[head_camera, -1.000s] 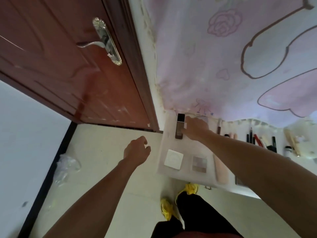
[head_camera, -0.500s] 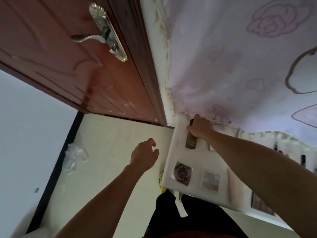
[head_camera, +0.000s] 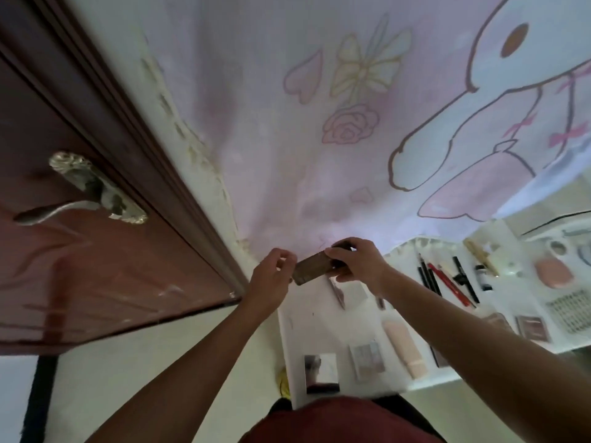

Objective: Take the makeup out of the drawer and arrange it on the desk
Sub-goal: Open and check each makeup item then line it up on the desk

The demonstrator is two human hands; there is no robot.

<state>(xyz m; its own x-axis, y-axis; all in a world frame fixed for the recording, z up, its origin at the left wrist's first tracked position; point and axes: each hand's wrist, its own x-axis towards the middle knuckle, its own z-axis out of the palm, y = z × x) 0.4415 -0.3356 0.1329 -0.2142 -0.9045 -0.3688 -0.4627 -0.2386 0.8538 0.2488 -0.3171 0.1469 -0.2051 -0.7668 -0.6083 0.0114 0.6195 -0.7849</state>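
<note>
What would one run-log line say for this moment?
hands: left hand and right hand both hold brown makeup bottle | bottle: held above far-left corner of white desk | on desk: pink tube, pencils

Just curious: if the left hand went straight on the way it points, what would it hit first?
The left hand would meet the brown rectangular makeup case the right hand holds; it seems to pinch its end, though depth is unclear.

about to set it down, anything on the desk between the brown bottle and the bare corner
Nothing visible does. The left hand and right hand hold the brown bottle above the desk, bare below it; a slim tube lies just to the right.
</note>
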